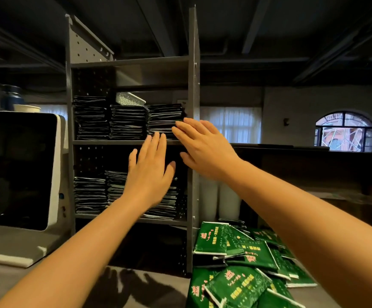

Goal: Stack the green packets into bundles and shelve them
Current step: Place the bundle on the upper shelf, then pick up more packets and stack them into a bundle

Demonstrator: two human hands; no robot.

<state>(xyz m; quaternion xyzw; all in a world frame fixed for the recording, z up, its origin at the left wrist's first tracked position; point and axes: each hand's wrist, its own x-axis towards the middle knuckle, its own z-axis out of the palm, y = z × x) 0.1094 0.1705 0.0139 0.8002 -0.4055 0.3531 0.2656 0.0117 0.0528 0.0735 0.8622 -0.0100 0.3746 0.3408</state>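
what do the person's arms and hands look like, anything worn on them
Both arms are bare as far as the frame shows: no sleeves, gloves, watch or bracelet. The left hand and right hand show no rings on the visible fingers. Nails look short and unpainted.

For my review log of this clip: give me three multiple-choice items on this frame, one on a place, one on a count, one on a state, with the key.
1. Where do the loose packets lie?
A. On the counter, right of the shelf
B. On the top shelf
C. On the monitor

2. How many stacks stand on the middle shelf?
A. One
B. Three
C. Five

3. How are the hands?
A. Both in fists
B. Each gripping a packet
C. Both open, fingers spread

Key:
1 A: the green heap sits on the counter beside the shelf's right post.
2 B: three stacks stand side by side.
3 C: the left hand and right hand are flat and open at the stacks' front.
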